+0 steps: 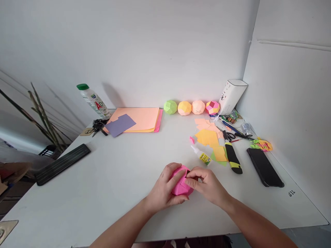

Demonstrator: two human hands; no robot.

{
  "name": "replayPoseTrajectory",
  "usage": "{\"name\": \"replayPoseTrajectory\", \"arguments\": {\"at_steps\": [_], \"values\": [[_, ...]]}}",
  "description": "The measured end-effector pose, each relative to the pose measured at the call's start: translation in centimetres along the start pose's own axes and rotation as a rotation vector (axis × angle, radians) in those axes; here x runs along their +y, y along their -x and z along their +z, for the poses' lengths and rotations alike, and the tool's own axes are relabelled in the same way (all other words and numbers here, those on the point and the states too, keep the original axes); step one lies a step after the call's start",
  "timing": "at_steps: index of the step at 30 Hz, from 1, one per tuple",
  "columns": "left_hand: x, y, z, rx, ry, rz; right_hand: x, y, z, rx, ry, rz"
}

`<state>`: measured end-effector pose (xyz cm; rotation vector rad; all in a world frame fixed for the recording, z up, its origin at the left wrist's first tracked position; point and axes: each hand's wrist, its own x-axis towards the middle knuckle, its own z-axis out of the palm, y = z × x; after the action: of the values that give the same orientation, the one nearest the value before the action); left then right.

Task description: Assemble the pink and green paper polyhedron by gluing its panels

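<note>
Near the front of the white table, a bright pink faceted paper ball (180, 187) rests in my hands. My left hand (165, 187) is wrapped round its left side, thumb below and fingers over the top. The fingers of my right hand (204, 184) pinch the ball's right edge, beside a small dark opening in its upper right. Just beyond the ball lies a small white glue bottle (201, 155) with a yellow label. A little pink paper piece (191, 140) is behind the bottle.
Orange and peach paper scraps (208, 136), a utility knife (233, 156), scissors (229, 136) and a phone (265, 167) lie on the right. Several finished paper balls (184, 108) line the wall. Left are coloured sheets (141, 117), keys (98, 125), a bottle (94, 101) and a black bar (63, 163).
</note>
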<state>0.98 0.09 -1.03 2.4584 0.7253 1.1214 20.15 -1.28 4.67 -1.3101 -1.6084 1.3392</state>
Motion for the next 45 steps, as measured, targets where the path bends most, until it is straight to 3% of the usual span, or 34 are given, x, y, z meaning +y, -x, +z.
{"name": "replayPoseTrajectory", "arguments": {"at_steps": [15,21,31,45], "values": [[-0.1,0.0,0.0,-0.003,-0.022,0.024,-0.2,0.1,0.1,0.061,-0.06,0.051],[0.0,0.0,-0.1,-0.015,-0.006,0.01,0.1,-0.3,-1.5,-0.098,-0.151,0.106],[0.0,-0.2,-0.1,0.012,-0.001,0.016,0.2,-0.7,-1.9,-0.051,0.099,-0.049],[0.1,-0.3,-0.2,-0.005,-0.04,0.028,0.1,-0.7,-1.2,-0.044,0.052,-0.013]]}}
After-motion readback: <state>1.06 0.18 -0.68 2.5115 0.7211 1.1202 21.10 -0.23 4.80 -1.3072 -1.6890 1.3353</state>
